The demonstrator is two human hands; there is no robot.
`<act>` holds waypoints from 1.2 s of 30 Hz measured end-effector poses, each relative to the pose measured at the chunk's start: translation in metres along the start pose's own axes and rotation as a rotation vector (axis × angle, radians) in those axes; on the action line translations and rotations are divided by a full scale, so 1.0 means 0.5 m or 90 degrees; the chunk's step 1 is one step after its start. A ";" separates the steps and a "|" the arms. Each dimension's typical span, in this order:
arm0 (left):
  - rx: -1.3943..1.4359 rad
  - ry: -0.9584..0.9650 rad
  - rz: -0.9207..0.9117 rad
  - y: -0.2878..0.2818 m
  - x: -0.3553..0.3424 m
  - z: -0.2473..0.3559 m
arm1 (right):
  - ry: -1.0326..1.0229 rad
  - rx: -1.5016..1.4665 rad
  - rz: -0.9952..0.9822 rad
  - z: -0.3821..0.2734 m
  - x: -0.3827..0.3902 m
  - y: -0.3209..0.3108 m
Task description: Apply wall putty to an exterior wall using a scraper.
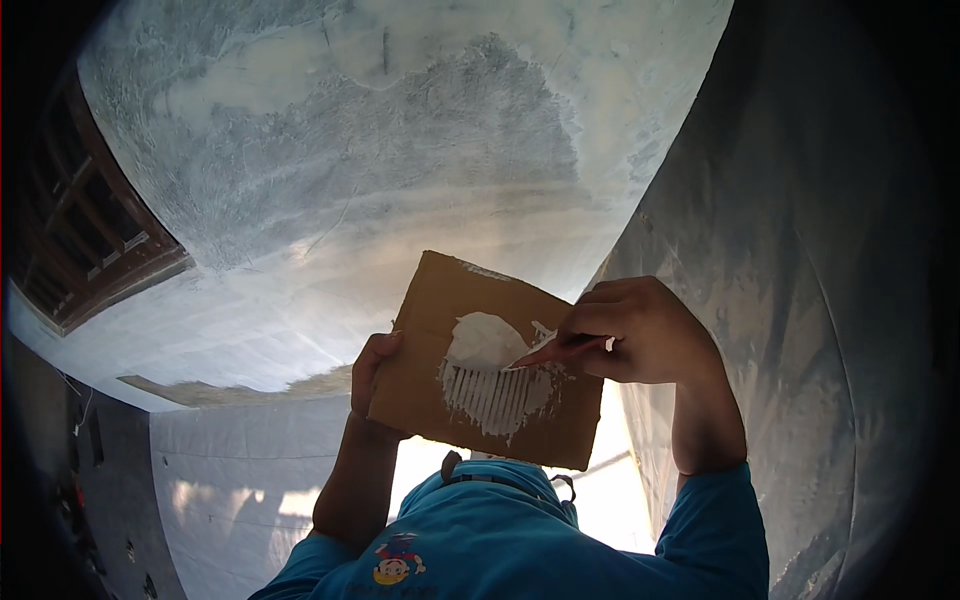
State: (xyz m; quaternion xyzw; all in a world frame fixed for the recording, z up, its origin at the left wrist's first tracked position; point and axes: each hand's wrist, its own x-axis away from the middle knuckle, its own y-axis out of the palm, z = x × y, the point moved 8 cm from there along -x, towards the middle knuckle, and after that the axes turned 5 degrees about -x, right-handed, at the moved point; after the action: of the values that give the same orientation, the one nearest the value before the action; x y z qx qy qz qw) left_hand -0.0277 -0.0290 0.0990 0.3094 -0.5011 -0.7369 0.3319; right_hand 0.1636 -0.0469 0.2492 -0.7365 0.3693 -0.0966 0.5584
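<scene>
Blue shirt (520, 540) is filling the lower view; brown cardboard (420, 310) is sitting between the left hand (374, 372), which is clamping its left edge, and the right hand (632, 328), which is gripping a reddish scraper (545, 352); the scraper's tip is touching white paste (485, 342).

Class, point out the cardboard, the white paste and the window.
Cardboard (413, 345), head view: bare left part.
White paste (484, 342), head view: smooth upper patch.
Window (88, 218), head view: middle of its barred grid.

The bare left hand (376, 368) was curled in a grip, its bare forearm (357, 470) extended; the bare right hand (645, 325) pinched, its wrist (702, 378) bent inward.
</scene>
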 end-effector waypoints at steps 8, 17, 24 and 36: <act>0.028 -0.030 0.054 -0.033 -0.067 -0.022 | 0.014 0.057 -0.054 0.047 -0.018 -0.018; 0.043 -0.033 0.018 -0.024 -0.159 -0.041 | 0.080 0.028 -0.027 0.149 0.021 -0.033; 0.028 0.049 0.078 -0.112 -0.126 -0.039 | 0.308 -0.708 0.392 0.344 0.200 0.031; -0.017 -0.001 0.168 -0.282 -0.057 -0.028 | 0.164 -0.038 0.679 0.277 0.054 -0.364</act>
State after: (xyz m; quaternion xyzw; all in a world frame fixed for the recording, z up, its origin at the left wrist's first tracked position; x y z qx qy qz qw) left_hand -0.0253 0.0254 -0.0351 0.2359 -0.5278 -0.6938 0.4294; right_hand 0.3389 0.0585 0.3551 -0.4449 0.7594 0.1206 0.4591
